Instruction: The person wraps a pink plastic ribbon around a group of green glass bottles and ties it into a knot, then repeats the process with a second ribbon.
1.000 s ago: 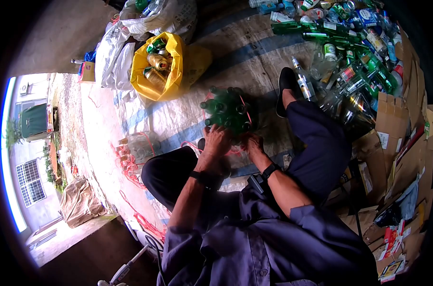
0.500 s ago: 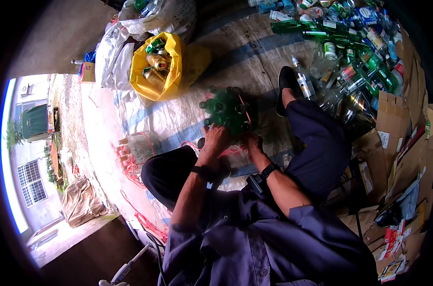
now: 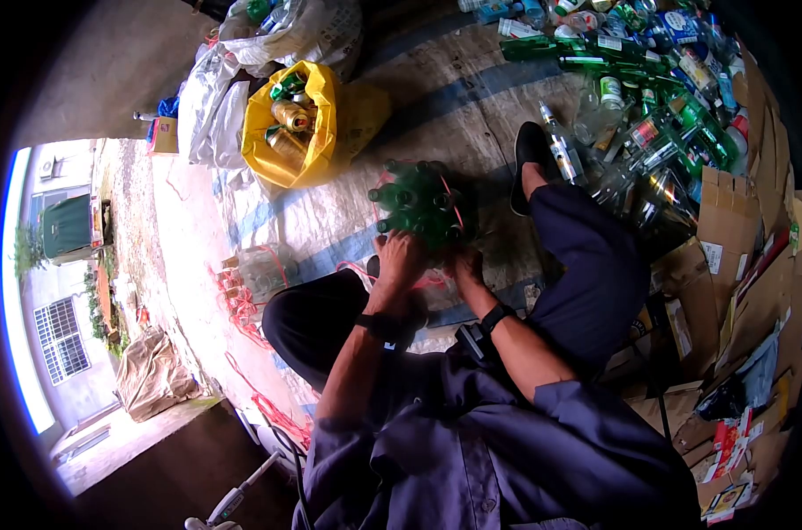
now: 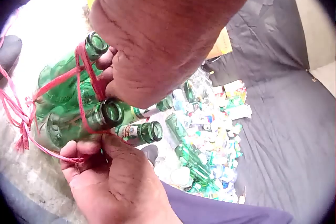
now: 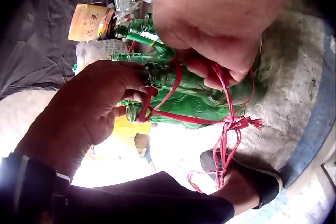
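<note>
Green glass bottles [image 3: 418,199] stand close together in a bundle in front of the person, with red plastic twine [image 5: 189,118] running round them and their necks. At the near side of the bundle, the left hand [image 3: 401,261] has its thumb and fingers at a bottle neck, pinching the twine there. The right hand [image 3: 465,265] is lower on the bundle's near right side. Its curled fingers grip a strand of the twine [image 4: 71,159] against the bottles. A knotted clump with loose ends [image 5: 239,124] hangs beside the bottles in the right wrist view.
A yellow bag [image 3: 321,150] of cans stands ahead on the left, before white sacks [image 3: 208,115]. Loose bottles [image 3: 657,132] are heaped at the right, by flattened cardboard [image 3: 728,212]. Clear bottles [image 3: 264,272] bound with red twine lie left of the bent knee.
Both hands stay at the near side of the green bottles, with only slight shifts of fingers and wrists. The bundle stands almost where it was.
</note>
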{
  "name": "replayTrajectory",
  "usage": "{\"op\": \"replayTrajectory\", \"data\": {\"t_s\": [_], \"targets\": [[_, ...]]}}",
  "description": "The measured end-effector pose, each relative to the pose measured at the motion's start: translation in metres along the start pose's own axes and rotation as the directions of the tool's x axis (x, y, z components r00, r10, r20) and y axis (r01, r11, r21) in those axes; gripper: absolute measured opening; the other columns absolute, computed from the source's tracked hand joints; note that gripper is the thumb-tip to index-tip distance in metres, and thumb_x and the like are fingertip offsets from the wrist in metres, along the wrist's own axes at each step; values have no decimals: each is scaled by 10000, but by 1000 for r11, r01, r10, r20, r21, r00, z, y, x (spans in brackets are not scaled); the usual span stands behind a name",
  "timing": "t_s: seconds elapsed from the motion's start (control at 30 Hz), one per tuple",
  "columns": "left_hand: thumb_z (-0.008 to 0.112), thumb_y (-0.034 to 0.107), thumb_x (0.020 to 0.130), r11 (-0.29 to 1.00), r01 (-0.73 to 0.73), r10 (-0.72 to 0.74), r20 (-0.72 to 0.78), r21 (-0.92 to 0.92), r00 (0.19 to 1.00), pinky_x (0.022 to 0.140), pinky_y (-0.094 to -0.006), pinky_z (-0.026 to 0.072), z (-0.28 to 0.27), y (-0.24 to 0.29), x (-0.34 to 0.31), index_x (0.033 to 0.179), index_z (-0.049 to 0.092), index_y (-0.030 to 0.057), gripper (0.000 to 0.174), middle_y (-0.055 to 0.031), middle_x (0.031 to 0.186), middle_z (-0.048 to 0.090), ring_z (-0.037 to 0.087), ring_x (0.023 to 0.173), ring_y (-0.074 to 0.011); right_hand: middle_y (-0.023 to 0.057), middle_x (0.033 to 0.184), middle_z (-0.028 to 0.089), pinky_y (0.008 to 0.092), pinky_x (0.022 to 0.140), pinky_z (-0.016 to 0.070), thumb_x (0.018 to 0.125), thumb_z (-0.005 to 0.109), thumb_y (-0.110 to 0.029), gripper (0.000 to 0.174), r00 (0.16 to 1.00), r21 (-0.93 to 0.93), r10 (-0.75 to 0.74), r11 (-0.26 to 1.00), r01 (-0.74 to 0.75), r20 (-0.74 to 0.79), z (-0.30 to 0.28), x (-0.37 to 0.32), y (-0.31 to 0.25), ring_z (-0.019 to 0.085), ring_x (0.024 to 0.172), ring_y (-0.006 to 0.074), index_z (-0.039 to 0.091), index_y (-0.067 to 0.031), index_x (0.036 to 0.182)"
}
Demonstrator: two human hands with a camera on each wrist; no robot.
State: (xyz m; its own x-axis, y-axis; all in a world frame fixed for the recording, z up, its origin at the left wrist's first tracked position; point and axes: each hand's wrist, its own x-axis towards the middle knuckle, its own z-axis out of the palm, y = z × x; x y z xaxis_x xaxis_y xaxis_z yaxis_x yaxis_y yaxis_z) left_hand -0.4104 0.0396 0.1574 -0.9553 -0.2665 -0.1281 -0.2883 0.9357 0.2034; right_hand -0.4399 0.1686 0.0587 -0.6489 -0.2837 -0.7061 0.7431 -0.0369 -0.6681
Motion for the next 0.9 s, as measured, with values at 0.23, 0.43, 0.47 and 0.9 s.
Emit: {"op": "replayTrajectory", "data": {"t_s": [0.23,0.43,0.47,0.9], "targets": [[568,208,746,999,-24,23,-65,-26,998,736,-468,367,-1,4,-3,734,664,131,124,-91,796,605,559,887,-289,38,722,659,291,573,435,818,625,-167,181,981,-66,-190,979,192,36,1,-20,-17,565,658,119,695,-11,877],[545,187,761,999,14,-16,-60,-36,998,705,-458,376,-3,8,-5,734,660,125,134,-84,788,591,557,876,-288,170,823,682,366,654,501,853,503,-238,290,955,-268,-263,918,291,133,-1,-12,-8,668,747,268,700,-31,903],[545,184,762,994,18,-29,-107,-107,994,698,-452,378,-3,9,-5,736,661,126,132,-83,783,588,558,874,-284,174,808,674,370,647,500,853,503,-227,277,940,-300,-309,891,340,147,-1,-11,-7,663,737,281,697,-32,884],[535,156,766,991,121,-126,-102,-55,987,608,-462,350,8,10,-5,727,682,134,153,-52,787,644,593,839,-266,6,717,625,260,534,431,837,633,-171,141,941,-59,-334,940,337,51,-1,10,33,549,606,90,691,-57,896]]}}
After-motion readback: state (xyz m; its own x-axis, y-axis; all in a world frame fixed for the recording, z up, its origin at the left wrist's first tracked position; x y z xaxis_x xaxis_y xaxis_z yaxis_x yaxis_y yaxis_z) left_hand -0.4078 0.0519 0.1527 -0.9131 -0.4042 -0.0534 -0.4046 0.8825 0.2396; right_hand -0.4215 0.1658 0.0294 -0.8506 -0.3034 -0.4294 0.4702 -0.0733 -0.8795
